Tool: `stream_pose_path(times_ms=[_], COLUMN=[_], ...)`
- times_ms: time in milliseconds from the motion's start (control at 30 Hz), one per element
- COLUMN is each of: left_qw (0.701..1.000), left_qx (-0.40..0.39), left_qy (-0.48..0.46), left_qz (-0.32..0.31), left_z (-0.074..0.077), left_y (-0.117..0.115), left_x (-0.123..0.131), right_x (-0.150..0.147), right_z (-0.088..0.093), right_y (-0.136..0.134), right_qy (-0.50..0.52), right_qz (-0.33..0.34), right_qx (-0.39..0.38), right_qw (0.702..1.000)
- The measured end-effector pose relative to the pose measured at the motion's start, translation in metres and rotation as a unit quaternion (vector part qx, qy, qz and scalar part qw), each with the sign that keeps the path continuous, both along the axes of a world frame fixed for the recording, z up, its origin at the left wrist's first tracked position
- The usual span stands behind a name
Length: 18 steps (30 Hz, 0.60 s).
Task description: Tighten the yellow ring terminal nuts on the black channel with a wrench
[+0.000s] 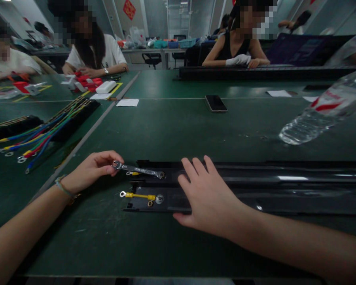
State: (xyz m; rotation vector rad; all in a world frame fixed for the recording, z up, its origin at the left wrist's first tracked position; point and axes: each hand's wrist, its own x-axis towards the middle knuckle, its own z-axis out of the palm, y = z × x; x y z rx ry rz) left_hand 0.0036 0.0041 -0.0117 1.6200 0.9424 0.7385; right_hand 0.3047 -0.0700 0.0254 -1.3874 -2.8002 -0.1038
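Note:
My left hand (90, 170) pinches the near end of a small metal wrench (138, 170), whose far end sits on a fastener at the left end of a long black rail (284, 186). My right hand (206, 196) lies flat on the rail with fingers spread, pressing it onto the green table (166, 130). A short yellow wire with ring terminals (138, 195) is fixed to the rail's end below the wrench. A second yellow terminal peeks out under the wrench.
A bundle of coloured wires (38, 138) on black trays lies at the left. A phone (215, 103) and paper slips lie further back. A plastic water bottle (323, 113) rests at the right. Other people sit at the far tables.

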Motion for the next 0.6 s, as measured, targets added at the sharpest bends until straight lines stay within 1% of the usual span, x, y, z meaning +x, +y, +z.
stream_pose_path(times_ms=[233,400,500,600], left_qw=[0.999,0.996,0.995,0.996], left_qx=[0.01,0.01,0.008,0.004], left_qy=[0.028,0.065,0.075,0.062], left_qz=[0.043,0.064,0.07,0.061], left_z=[0.0002,0.0013,0.0015,0.0014], left_y=[0.0007,0.001,0.0011,0.0014], left_x=[0.0021,0.002,0.0006,-0.0007], right_x=[0.0,0.0006,0.0008,0.0009], right_z=[0.0009,-0.0006,-0.0003,0.0], right_y=[-0.0008,-0.0001,-0.0006,-0.0015], right_qy=[-0.002,0.0,0.001,0.001], right_qz=[0.001,0.003,0.003,0.002], right_qx=[0.007,0.009,0.012,0.012], right_qw=[1.0,1.0,1.0,1.0])
